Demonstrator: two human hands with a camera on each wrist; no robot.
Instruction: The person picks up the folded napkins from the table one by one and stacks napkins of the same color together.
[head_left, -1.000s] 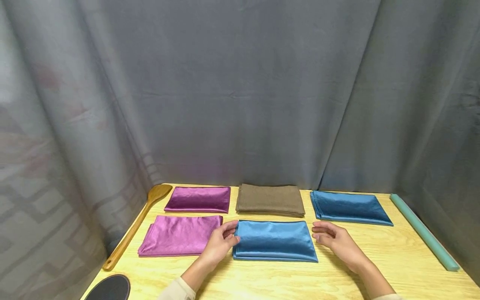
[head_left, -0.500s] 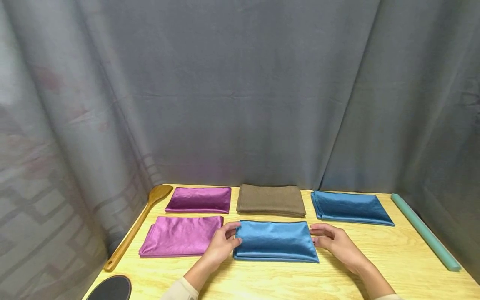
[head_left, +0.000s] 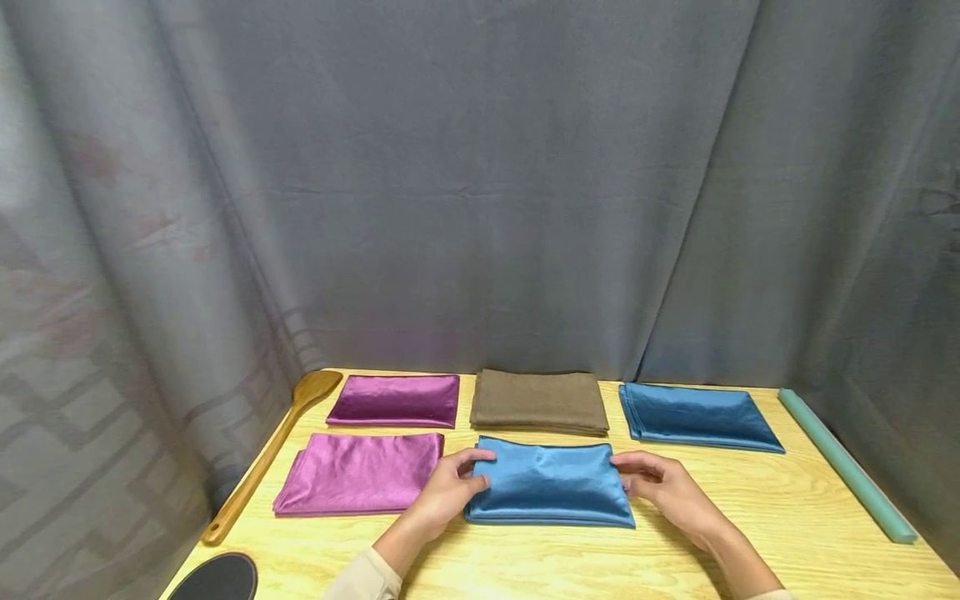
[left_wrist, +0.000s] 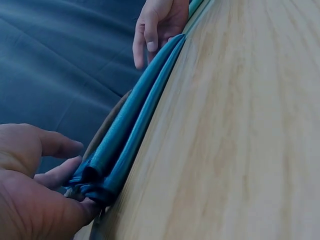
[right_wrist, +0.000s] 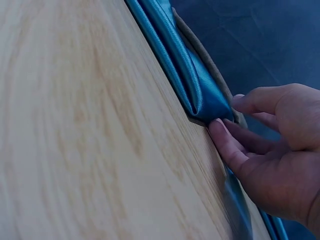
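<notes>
A folded shiny blue cloth (head_left: 551, 483) lies on the wooden table at the front middle. My left hand (head_left: 442, 492) pinches its left edge, index fingertip over the top and thumb lower down. At the right edge, my right hand (head_left: 671, 492) holds the cloth between thumb and fingers near the upper corner. In the left wrist view the cloth's stacked folds (left_wrist: 135, 120) run from my left fingers toward the other hand. Seen from the right wrist, the thumb sits low at the fold's end (right_wrist: 200, 100), with the index finger above it.
Behind lie a dark purple cloth (head_left: 393, 402), a folded brown cloth (head_left: 538, 402) and another blue cloth (head_left: 701, 417). A lighter purple cloth (head_left: 363, 473) is left of my left hand. A wooden spoon (head_left: 258, 467), a black round object (head_left: 216, 579) and a green rod (head_left: 847, 467) border them.
My right hand has moved left to the blue cloth's right edge. My left fingers have shifted further onto its left edge, and the cloth's top surface has wrinkled slightly.
</notes>
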